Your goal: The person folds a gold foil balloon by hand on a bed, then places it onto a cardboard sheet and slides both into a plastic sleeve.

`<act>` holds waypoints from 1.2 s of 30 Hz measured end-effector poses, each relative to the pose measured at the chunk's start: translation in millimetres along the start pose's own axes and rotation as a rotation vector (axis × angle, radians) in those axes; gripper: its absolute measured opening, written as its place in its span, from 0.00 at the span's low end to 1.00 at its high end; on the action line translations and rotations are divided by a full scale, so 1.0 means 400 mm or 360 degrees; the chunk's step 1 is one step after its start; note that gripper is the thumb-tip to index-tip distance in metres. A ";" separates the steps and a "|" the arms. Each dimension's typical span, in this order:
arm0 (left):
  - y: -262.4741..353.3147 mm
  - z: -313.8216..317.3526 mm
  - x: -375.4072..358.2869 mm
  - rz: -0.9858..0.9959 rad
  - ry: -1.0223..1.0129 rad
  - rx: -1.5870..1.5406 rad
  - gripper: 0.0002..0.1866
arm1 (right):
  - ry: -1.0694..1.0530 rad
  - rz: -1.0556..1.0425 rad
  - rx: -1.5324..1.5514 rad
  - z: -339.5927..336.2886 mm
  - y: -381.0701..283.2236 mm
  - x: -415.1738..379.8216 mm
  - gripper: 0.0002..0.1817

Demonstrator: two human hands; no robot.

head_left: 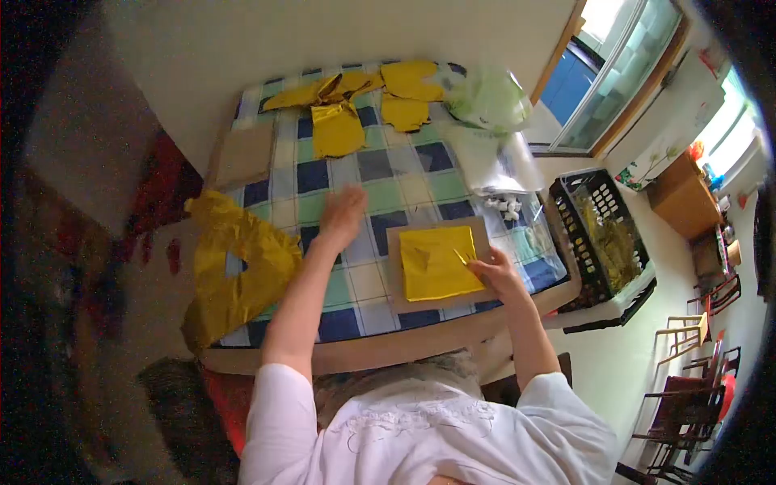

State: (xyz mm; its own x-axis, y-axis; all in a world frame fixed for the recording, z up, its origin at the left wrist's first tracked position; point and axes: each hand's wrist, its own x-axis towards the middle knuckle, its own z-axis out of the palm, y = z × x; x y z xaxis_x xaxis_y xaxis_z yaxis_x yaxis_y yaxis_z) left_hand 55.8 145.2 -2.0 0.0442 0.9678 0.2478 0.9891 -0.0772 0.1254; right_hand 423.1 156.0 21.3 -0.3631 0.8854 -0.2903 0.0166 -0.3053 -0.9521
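My left hand [343, 217] hovers over the checked tablecloth, left of the yellow square; it looks open, with nothing visible in it, though motion blurs the fingers. A yellow foil-like square [436, 271] lies on a slightly larger brown board [396, 293] near the table's front edge. My right hand [499, 276] is at the square's right edge, closed on slim, pointed yellow tweezers [462, 258] whose tips lie over the square. A big crumpled sheet of gold foil [230, 263] with a hole in it hangs over the table's left edge.
Gold foil pieces [339, 129] lie at the back of the checked tablecloth [380, 202]. A clear plastic bag [489, 101] and small white pieces [506, 208] are at the right. A brown board [244, 155] lies at the left. A black crate [602, 234] stands beyond the right edge.
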 end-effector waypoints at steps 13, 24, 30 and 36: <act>0.156 -0.052 -0.017 0.0056 0.0076 0.0047 0.13 | 0.0139 -0.0026 -0.0193 -0.034 -0.023 0.001 0.17; 0.201 -0.063 -0.028 0.0000 0.0134 -0.0467 0.07 | -0.0067 -0.0001 -0.0299 0.129 0.026 0.093 0.40; 0.206 -0.012 -0.028 -0.0028 0.0036 -0.0468 0.19 | -0.0025 -0.0324 -0.0645 0.152 0.040 0.085 0.39; 0.212 -0.016 -0.037 -0.0045 -0.0039 -0.0499 0.20 | -0.0043 -0.0127 -0.0691 0.157 0.007 0.067 0.41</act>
State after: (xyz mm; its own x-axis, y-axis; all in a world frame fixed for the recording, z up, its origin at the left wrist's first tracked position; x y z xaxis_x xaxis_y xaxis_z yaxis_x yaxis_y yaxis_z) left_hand 137.9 122.9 11.1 0.0241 0.9758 0.2174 0.8986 -0.1164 0.4229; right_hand 354.9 156.6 16.8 -0.4034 0.8889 -0.2169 0.3751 -0.0556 -0.9253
